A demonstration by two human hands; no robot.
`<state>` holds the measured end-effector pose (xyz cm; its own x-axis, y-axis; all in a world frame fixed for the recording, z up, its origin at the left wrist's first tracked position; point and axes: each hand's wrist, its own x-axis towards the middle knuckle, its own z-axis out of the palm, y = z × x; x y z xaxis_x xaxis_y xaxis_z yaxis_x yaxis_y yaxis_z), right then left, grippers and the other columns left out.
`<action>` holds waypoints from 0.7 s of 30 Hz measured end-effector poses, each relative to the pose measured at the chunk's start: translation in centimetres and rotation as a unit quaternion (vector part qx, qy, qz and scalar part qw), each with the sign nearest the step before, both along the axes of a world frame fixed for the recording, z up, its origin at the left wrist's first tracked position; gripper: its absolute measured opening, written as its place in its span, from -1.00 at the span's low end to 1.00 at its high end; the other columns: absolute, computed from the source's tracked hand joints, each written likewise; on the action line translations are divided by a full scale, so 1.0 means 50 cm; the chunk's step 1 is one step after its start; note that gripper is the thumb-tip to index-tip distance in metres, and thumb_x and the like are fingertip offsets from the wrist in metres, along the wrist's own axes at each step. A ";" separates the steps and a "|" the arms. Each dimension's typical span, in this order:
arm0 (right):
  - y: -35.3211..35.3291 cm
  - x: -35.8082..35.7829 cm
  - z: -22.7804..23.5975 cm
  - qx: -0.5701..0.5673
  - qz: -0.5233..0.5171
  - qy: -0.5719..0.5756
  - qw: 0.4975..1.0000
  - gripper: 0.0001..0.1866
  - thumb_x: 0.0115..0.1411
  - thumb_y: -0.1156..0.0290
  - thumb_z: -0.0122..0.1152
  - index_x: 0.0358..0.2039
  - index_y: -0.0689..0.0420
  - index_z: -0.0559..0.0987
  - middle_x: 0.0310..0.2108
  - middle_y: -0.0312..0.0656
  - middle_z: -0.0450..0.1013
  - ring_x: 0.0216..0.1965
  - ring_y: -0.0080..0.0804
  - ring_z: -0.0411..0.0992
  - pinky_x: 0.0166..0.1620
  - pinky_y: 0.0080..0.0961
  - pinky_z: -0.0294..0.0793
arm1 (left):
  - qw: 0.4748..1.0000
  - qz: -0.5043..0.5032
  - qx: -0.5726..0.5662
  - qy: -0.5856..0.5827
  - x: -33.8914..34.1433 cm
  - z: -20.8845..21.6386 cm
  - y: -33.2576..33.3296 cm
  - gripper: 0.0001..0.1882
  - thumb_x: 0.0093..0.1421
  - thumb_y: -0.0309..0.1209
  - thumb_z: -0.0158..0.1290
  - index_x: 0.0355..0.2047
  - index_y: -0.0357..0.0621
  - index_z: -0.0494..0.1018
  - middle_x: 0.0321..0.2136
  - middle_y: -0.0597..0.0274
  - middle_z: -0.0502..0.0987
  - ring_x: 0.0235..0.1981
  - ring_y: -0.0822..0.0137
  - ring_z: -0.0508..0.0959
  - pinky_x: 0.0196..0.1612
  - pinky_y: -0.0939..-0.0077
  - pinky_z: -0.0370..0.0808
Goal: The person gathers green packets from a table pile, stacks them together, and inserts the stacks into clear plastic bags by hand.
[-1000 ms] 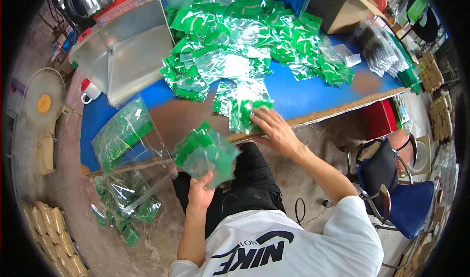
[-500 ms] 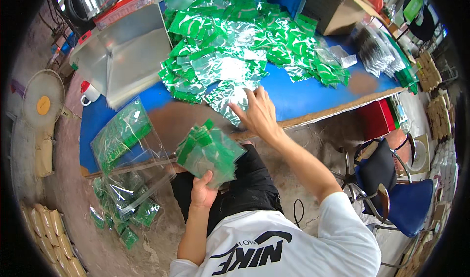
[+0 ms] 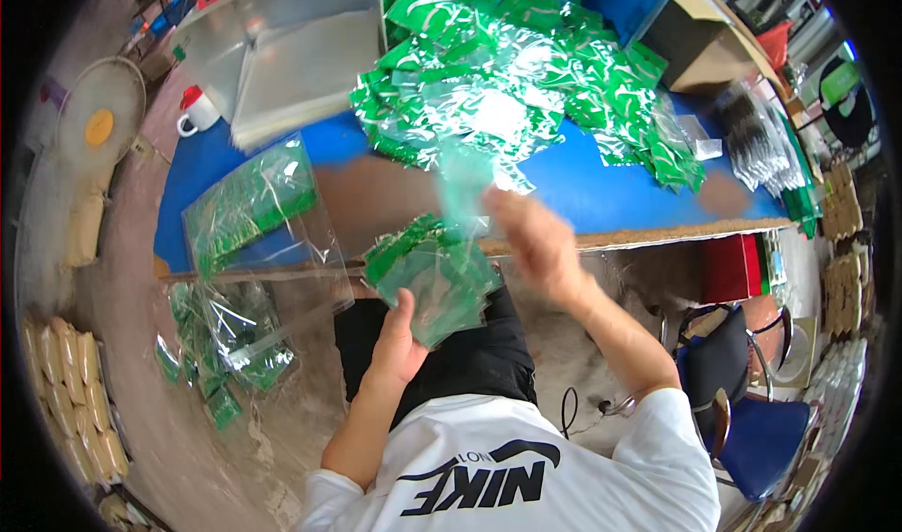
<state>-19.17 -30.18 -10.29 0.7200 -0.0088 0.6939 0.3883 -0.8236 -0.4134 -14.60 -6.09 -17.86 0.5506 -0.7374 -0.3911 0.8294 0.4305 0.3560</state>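
A fanned stack of flat green-and-clear plastic packets (image 3: 437,292) is in my left hand (image 3: 400,342), thumb on top, above my lap. My right hand (image 3: 537,242), smeared by motion, is closed at the edge of a single pale green packet (image 3: 464,186), also blurred. That packet hangs just above the stack, in front of the table's near edge. Beyond it, a large heap of shiny green packets (image 3: 498,62) covers the middle of the blue table (image 3: 601,198). To the left, a big clear bag (image 3: 258,198) with green packets inside lies over the table edge.
Green packets in clear plastic (image 3: 221,335) lie on the floor at left. A metal tray (image 3: 301,71) and a red-lidded white mug (image 3: 197,114) stand at the table's left. A cardboard box (image 3: 700,48) and silvery packets (image 3: 761,142) sit at right, with a blue chair (image 3: 766,447) below.
My right hand has come back from the heap toward me with a packet in it. The left hand still holds the stack. The whole view has shifted.
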 end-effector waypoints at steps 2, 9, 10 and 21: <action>0.040 -0.041 -0.032 -0.096 0.138 0.142 0.975 -0.57 0.02 0.59 0.21 -0.03 0.21 0.52 0.15 -0.02 0.42 0.25 -0.11 0.34 0.31 -0.03 0.27 | 0.999 0.004 -0.042 -0.017 0.003 -0.010 -0.005 -0.29 0.24 -0.09 0.18 0.26 -0.18 0.22 0.15 0.18 0.41 0.18 0.25 0.43 0.24 0.23 0.39; -0.015 0.002 -0.035 -0.010 -0.003 0.252 0.968 -0.68 0.28 0.33 0.12 -0.01 0.19 0.52 0.10 0.05 0.41 0.13 0.06 0.37 0.21 -0.01 0.29 | 0.992 0.006 0.099 -0.085 0.005 -0.022 -0.006 -0.40 0.17 -0.61 0.18 0.21 -0.19 0.28 0.09 0.15 0.45 0.08 0.23 0.49 0.19 0.24 0.43; -0.039 0.016 -0.047 -0.105 -0.077 0.223 0.966 -0.67 0.29 0.32 0.09 0.02 0.17 0.51 0.13 0.07 0.38 0.17 0.09 0.33 0.23 0.02 0.26 | 0.995 0.020 0.065 -0.066 0.007 -0.022 0.003 -0.41 0.17 -0.61 0.17 0.21 -0.19 0.28 0.09 0.15 0.45 0.10 0.23 0.48 0.19 0.21 0.42; -0.181 0.198 -0.092 -0.139 -0.264 0.077 0.951 -0.48 0.30 0.07 0.03 0.04 0.28 0.48 0.14 0.11 0.37 0.25 0.13 0.23 0.27 0.01 0.22 | 0.991 0.059 0.074 -0.096 0.006 -0.043 0.010 -0.45 0.23 -0.58 0.11 0.23 -0.23 0.27 0.14 0.14 0.41 0.19 0.17 0.40 0.26 0.13 0.33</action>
<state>-9.28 -39.23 -14.90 0.7596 -0.2291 0.6087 -0.1579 -0.9729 -0.1691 -14.31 -5.58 -19.98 0.7045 -0.6062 -0.3691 0.6871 0.4523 0.5686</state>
